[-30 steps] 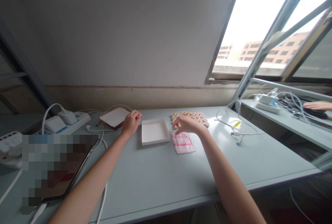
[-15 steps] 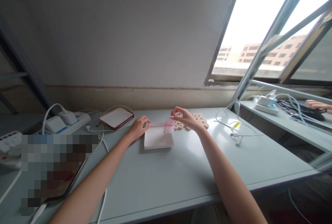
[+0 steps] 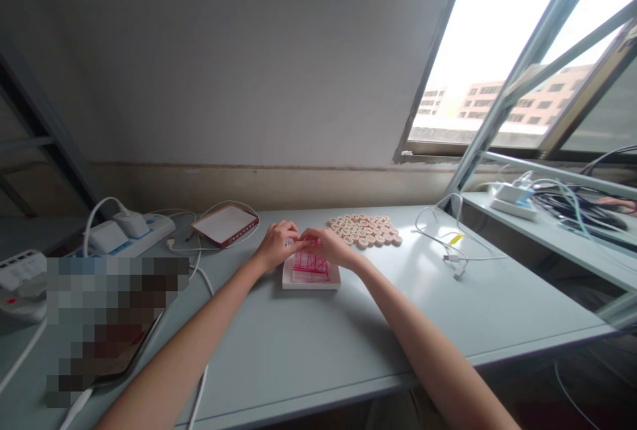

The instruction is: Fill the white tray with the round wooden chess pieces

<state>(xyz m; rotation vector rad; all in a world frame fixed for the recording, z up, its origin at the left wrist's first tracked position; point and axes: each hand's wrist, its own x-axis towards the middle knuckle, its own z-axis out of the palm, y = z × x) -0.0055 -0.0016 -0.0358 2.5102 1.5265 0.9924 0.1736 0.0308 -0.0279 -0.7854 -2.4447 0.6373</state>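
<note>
One pink-lined sheet (image 3: pixel 312 269) is already laid inside the white box (image 3: pixel 312 286), which is placed near the middle of the desk (image 3: pixel 279 344). So this part seems to be mostly done; only the far edge of the sheet appears to be adjusted. The left hand (image 3: pixel 280 244) is bent over the far-left corner of the box, at eleven o'clock from its centre, and the right hand (image 3: pixel 326 246) is held at one o'clock. Their fingers are brought together over the far side; whether the sheet is pinched by them cannot be told.

Outside the box, at two o'clock from it, the round wooden pieces (image 3: pixel 365 231) are left in one flat cluster; about thirty may be estimated, but an exact count is not permitted by the overlap. At ten o'clock, one red-sided tray (image 3: pixel 225 225) is left apart, with its white inside turned up.

In sum are counted one sheet, one box, one tray and two working hands. Toward three o'clock, one co-worker's hand (image 3: pixel 617 203) is partly seen, beside black cables (image 3: pixel 572 210).
</note>
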